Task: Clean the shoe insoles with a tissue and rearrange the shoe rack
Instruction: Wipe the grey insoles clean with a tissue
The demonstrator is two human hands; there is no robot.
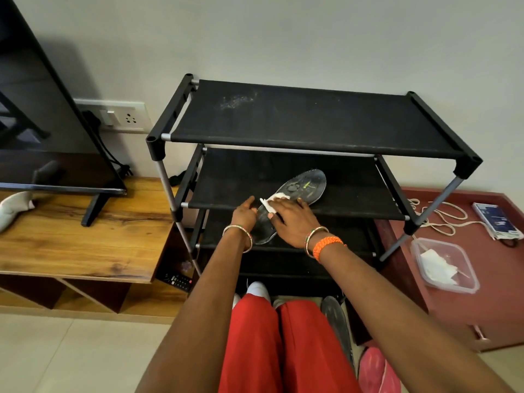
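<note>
1. Both arms reach forward and down to the rack's (295, 191) second shelf, where the insole (300, 191) lies slanted.
2. The left hand (244, 214) curls on the insole's near edge, forefinger stretched forward, holding it steady.
3. The right hand (293, 219), palm down with fingers spread, presses a tissue (272, 201) flat on the insole just ahead of the left hand.
4. The insole's toe end runs out beyond the right fingertips.
5. A tub (465, 285) of tissues sits well right of the right wrist.

A TV (42, 109) stands on a wooden counter (85, 236); a remote (177, 280) lies on the shelf beneath, a wall socket (124, 117) behind.
</note>
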